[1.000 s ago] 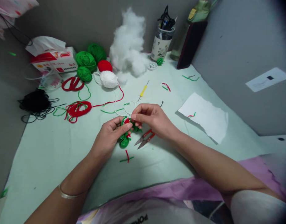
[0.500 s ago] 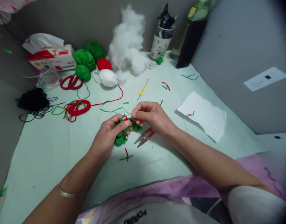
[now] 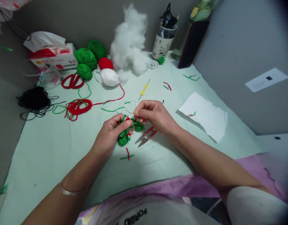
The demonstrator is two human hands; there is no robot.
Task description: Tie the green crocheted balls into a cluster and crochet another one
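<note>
Green toy [image 3: 123,141], with red and white parts, is in the left hand [image 3: 111,130], over the middle of the pale table [image 3: 61,156]. At the table's far side rises a heap of white stuffing [image 3: 130,42], and a torn sheet of paper [image 3: 206,117] lies off to the right. Both forearms slant inward, so the hands nearly meet. The left hand has its thumb on top and its fingers curled behind, gripping the toy. The right hand [image 3: 155,116] arches in, its thumb and forefinger closed in a pinch, seemingly on white thread [image 3: 115,100]; any needle there is too small to tell. From that pinch the toy lies just left and toward the wearer; its long axis seems to run from the fingertips down toward the table's near edge, though the left hand hides part of it. Below the right hand lie small snips [image 3: 145,137], blades toward the toy. Nearer the wearer, crossed yarn scraps [image 3: 128,157] rest on the table.
</note>
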